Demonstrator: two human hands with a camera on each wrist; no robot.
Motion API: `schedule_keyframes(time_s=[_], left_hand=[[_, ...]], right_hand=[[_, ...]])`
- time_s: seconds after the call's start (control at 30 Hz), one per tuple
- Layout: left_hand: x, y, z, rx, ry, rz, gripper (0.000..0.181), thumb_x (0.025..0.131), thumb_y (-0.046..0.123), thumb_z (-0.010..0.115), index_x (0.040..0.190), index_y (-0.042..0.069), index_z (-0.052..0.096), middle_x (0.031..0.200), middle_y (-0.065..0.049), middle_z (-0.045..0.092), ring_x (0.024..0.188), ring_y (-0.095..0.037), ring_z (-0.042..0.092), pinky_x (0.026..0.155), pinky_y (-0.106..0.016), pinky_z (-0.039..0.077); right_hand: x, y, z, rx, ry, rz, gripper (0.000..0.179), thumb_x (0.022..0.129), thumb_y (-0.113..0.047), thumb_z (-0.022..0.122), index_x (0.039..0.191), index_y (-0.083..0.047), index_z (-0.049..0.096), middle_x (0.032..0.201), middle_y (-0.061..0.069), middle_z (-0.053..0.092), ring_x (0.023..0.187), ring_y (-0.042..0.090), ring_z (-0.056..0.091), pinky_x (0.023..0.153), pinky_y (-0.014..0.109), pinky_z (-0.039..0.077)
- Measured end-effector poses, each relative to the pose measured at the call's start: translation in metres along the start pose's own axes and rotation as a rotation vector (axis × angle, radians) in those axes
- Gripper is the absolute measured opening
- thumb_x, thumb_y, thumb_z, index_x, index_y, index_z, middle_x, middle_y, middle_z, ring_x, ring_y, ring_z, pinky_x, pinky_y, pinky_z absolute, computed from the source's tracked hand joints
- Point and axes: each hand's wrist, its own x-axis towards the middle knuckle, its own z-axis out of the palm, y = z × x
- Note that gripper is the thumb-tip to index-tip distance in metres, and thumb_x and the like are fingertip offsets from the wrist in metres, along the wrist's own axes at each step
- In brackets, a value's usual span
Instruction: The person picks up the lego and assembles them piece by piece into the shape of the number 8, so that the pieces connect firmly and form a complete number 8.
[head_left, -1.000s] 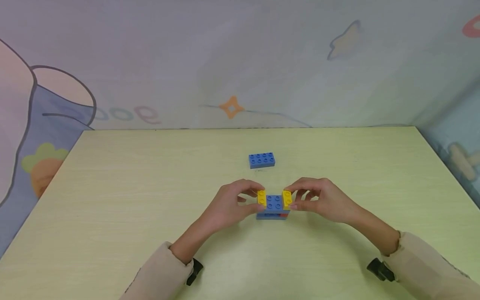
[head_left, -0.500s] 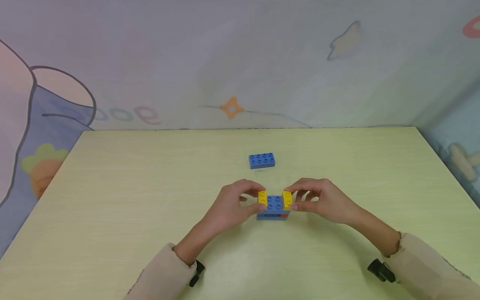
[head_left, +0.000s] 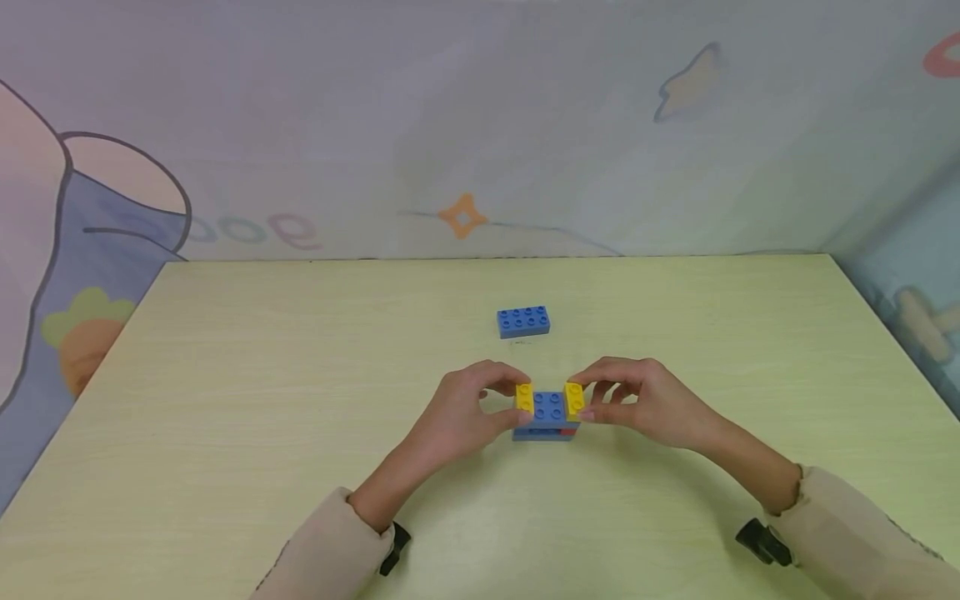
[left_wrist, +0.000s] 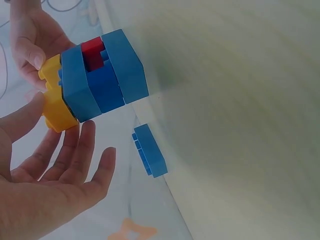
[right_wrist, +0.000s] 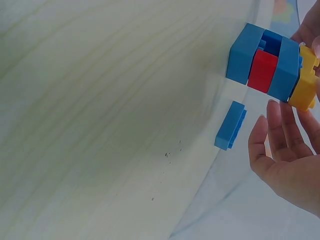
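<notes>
A small tower of toy building bricks stands on the table in front of me. Its upper blue brick (head_left: 549,413) and bottom blue brick (head_left: 542,436) enclose a red brick (right_wrist: 262,71) on the right and a darker blue brick (left_wrist: 105,88) on the left. My left hand (head_left: 459,417) pinches a yellow brick (head_left: 524,396) at the tower's left end, between thumb and fingers. On the right end, my right hand (head_left: 656,404) pinches a second yellow brick (head_left: 574,402). Both yellow bricks sit atop the upper blue brick, with bare studs between them.
A loose blue brick (head_left: 523,322) lies studs up on the pale wooden table (head_left: 300,375), beyond the tower. Behind the table's far edge rises a printed cloth backdrop (head_left: 337,125). Dark straps hang near both sleeves.
My left hand and forearm have shifted very slightly to the right with the left yellow brick. My right hand, the tower and the loose blue brick look the same.
</notes>
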Motion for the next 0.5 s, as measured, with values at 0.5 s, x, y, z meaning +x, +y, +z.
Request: schedule_keyframes(time_s=[0.5], left_hand=[[-0.0002, 0.0013, -0.0010, -0.003, -0.004, -0.004, 0.029, 0.080, 0.011, 0.070, 0.108, 0.006, 0.063, 0.101, -0.003, 0.063, 0.095, -0.024, 0.057, 0.086, -0.045, 0.044]], right_hand=[[-0.0012, 0.0000, -0.0001, -0.032, 0.000, -0.018, 0.031, 0.079, -0.008, 0.070, 0.109, -0.002, 0.064, 0.098, 0.002, 0.063, 0.082, 0.015, 0.057, 0.071, 0.026, 0.050]])
